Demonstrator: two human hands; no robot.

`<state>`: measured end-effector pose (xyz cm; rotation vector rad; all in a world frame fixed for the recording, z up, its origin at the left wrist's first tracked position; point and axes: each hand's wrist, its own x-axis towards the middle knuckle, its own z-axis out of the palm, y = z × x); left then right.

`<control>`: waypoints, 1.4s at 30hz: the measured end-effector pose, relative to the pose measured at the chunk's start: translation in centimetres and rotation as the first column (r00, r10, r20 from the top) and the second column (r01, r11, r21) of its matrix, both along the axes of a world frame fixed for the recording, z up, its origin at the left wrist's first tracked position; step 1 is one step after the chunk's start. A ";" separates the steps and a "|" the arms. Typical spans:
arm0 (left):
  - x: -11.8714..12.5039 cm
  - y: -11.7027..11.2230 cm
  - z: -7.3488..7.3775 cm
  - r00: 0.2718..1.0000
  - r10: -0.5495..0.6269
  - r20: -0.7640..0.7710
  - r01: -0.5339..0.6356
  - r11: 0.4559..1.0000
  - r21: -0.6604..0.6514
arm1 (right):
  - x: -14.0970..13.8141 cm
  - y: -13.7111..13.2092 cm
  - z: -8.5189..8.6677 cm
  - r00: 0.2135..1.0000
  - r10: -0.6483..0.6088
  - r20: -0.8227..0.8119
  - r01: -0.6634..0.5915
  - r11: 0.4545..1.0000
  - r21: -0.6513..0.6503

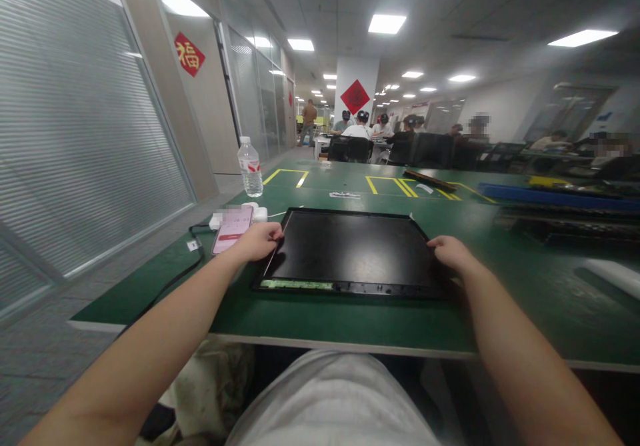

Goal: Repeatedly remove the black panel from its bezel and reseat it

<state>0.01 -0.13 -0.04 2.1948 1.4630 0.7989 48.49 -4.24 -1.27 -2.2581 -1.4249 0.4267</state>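
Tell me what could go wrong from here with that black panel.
The black panel is held only at its side edges by the left hand and right hand, so it might slip if lifted.
The phone lies close by the left wrist and could get nudged.
The bottle, near the table's left edge, might topple if bumped.

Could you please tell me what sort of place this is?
It looks like an open-plan workshop or office, judging by the green worktable, the dark screen-like panel and seated people beyond.
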 end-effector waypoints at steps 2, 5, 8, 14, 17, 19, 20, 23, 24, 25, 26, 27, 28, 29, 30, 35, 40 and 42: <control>0.0 0.0 0.0 1.000 0.004 -0.005 -0.004 1.000 -0.002 | 0.1 0.1 -0.1 1.000 -0.010 -0.010 0.010 1.000 0.005; 0.0 0.0 -0.1 1.000 0.020 -0.022 -0.019 1.000 0.014 | 0.2 0.1 -0.3 0.999 -0.029 -0.031 0.030 0.999 0.021; -0.1 0.1 -0.2 0.998 0.041 -0.047 -0.039 0.999 0.037 | 0.2 0.2 -0.5 0.998 -0.041 -0.045 0.043 0.998 0.047; -0.4 0.6 -0.5 0.992 0.046 -0.114 -0.039 0.997 0.069 | 0.4 0.1 -0.5 0.991 -0.044 -0.125 0.053 0.996 0.070; -0.4 0.7 -0.5 0.987 0.046 -0.151 -0.034 0.996 0.083 | 0.6 0.2 -0.5 0.983 -0.058 -0.173 0.070 0.996 0.061; -0.3 0.6 -0.4 0.985 0.061 -0.161 -0.047 0.995 0.084 | 0.8 0.3 -0.6 0.979 -0.060 -0.194 0.073 0.995 0.064; -0.3 0.5 -0.4 0.984 0.071 -0.163 -0.059 0.995 0.082 | 0.9 0.4 -0.7 0.978 -0.058 -0.201 0.073 0.995 0.067; 0.0 0.2 -0.1 0.978 0.106 -0.178 -0.093 0.992 0.081 | 1.2 0.6 -1.0 0.973 -0.053 -0.226 0.072 0.995 0.075; 0.1 0.1 0.0 0.974 0.120 -0.195 -0.105 0.991 0.085 | 1.2 0.6 -1.1 0.970 -0.053 -0.236 0.073 0.995 0.074; 0.1 0.0 0.0 0.968 0.131 -0.214 -0.114 0.989 0.089 | 1.2 0.6 -1.1 0.967 -0.055 -0.248 0.075 0.995 0.073; 0.2 -0.1 0.1 0.962 0.138 -0.235 -0.119 0.989 0.093 | 1.2 0.6 -1.1 0.964 -0.054 -0.259 0.074 0.995 0.070; 0.3 -0.1 0.1 0.958 0.141 -0.252 -0.120 0.988 0.096 | 1.2 0.5 -1.1 0.962 -0.054 -0.268 0.074 0.995 0.067; 0.3 -0.2 0.1 0.954 0.139 -0.264 -0.117 0.988 0.098 | 1.1 0.5 -1.0 0.960 -0.054 -0.274 0.074 0.995 0.063; 0.3 -0.2 0.1 0.953 0.133 -0.271 -0.110 0.989 0.099 | 1.0 0.4 -0.9 0.959 -0.058 -0.277 0.078 0.995 0.062; 0.3 -0.2 0.1 0.954 0.125 -0.274 -0.102 0.990 0.098 | 0.9 0.3 -0.8 0.958 -0.063 -0.279 0.083 0.995 0.062; 0.4 -0.2 0.0 0.957 0.108 -0.268 -0.089 0.993 0.082 | 0.5 -0.1 -0.3 0.956 -0.092 -0.279 0.106 0.994 0.034; 0.4 -0.2 0.0 0.967 0.101 -0.235 -0.087 0.994 0.070 | 0.3 -0.3 0.0 0.949 -0.092 -0.303 0.104 0.994 0.023; 0.4 -0.2 0.0 0.970 0.098 -0.222 -0.085 0.994 0.065 | 0.4 -0.3 0.0 0.947 -0.097 -0.307 0.111 0.993 0.031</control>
